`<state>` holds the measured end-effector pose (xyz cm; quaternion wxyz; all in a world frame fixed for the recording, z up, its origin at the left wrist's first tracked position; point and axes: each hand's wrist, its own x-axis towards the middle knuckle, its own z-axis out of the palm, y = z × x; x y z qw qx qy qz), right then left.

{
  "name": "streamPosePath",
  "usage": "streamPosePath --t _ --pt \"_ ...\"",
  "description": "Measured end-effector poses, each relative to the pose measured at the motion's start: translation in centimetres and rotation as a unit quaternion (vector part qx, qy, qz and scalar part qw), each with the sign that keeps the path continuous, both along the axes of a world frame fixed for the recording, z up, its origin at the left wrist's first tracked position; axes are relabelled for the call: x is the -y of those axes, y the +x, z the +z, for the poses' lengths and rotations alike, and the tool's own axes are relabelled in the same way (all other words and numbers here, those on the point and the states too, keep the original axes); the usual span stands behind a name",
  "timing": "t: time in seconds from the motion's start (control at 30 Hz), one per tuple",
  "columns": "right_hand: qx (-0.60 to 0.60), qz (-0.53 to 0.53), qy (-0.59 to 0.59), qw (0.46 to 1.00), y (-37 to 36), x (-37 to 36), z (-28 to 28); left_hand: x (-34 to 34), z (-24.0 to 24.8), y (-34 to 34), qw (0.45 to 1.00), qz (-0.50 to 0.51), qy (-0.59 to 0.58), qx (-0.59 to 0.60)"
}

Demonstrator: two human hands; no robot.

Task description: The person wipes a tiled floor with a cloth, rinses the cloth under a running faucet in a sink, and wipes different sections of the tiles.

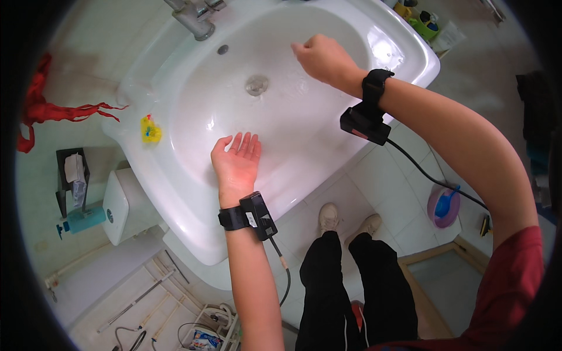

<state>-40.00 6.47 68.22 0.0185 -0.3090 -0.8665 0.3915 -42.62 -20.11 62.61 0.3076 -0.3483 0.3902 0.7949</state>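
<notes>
A white washbasin (193,88) lies under both hands, with a round metal drain (257,85) in its bowl. Over the bowl's near part, my left hand (237,158) is turned palm up, empty, its fingers apart and slightly curled. My right hand (324,57) is above the bowl's right side, back upward and fingers curled in like a fist. Whatever it may hold is hidden beneath it. Each wrist wears a black strap with a small black box and a cable. A metal faucet (193,20) stands at the basin's far left rim.
A yellow soap-like piece (150,130) sits on the left rim. Red cloth (44,111) hangs at left, above a blue bottle (85,220) and a white bin (126,205). A purple bowl with a blue scoop (444,206) rests on the floor at right. Toiletries (424,20) stand at the far right.
</notes>
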Motion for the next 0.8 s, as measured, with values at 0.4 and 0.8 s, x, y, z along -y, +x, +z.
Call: streamPosePath --t 0.4,0.8 --pt "-0.263 0.092 -0.37 0.886 13.9 -3.4 1.6 0.9 -0.2 -0.8 1.0 0.011 0.009 -0.004" --pt "-0.069 -0.452 -0.424 0.782 46.3 -1.2 -5.3 1.9 -0.2 -2.2 0.999 -0.009 0.039 0.028"
